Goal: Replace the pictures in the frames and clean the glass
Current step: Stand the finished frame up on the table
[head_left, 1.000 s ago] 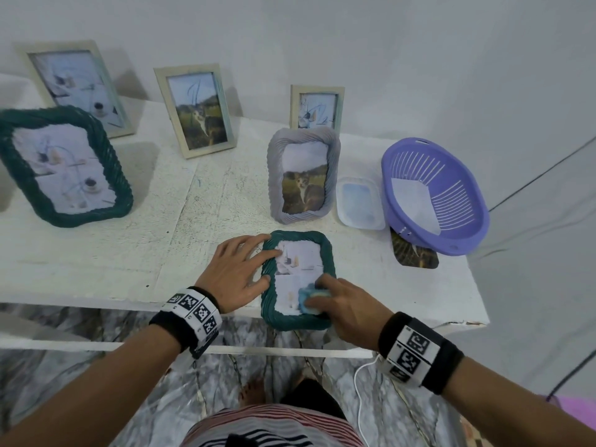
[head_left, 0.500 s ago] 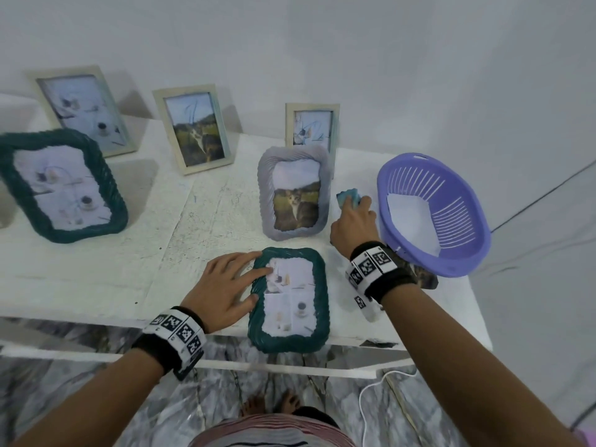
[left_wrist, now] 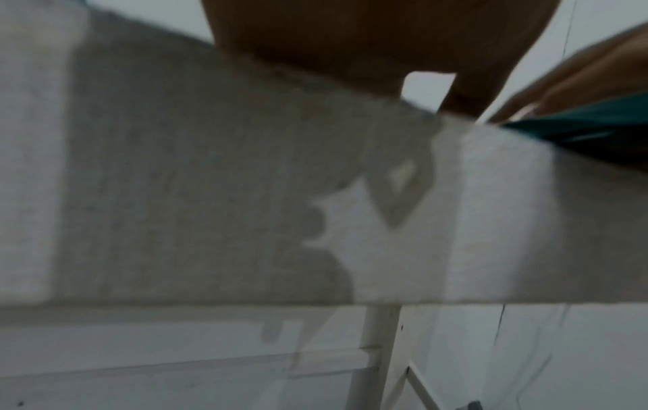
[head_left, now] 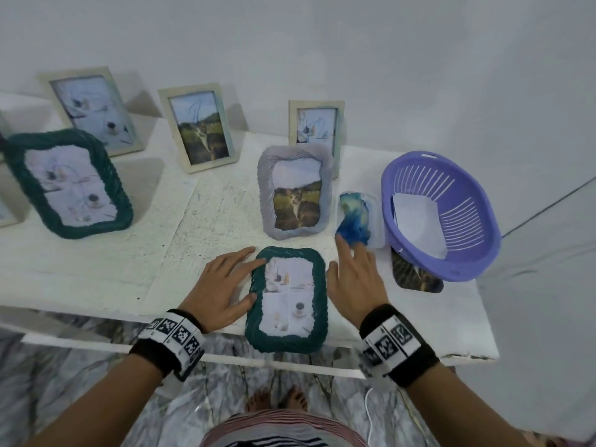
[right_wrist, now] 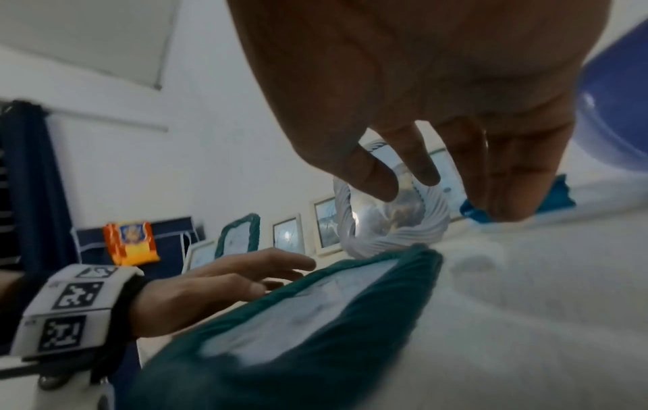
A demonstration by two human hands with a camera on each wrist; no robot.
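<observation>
A small green frame (head_left: 287, 337) lies flat at the table's front edge with a teacup picture under its glass. My left hand (head_left: 237, 280) lies flat beside it, its straight fingertips (head_left: 260, 261) touching the frame's left rim (right_wrist: 413, 280). My right hand (head_left: 348, 262) hovers just right of the frame, fingers loose and holding nothing. Its index finger reaches toward the blue cloth (head_left: 353, 217), which lies crumpled in a clear tray (head_left: 375, 221). In the right wrist view the cloth (right_wrist: 561, 194) sits just behind my hanging fingers (right_wrist: 505, 177); contact is unclear.
A grey frame (head_left: 295, 191) with a cat picture stands behind the green one. A purple basket (head_left: 438, 214) holding white paper sits at the right, with a loose cat picture (head_left: 416, 275) half under it. A large green frame (head_left: 67, 182) and three cream frames (head_left: 201, 127) line the back.
My right hand lifted the blue cloth off the green frame's glass, carried it back to the clear tray, let it go and drew back. The left hand stayed on the frame's edge.
</observation>
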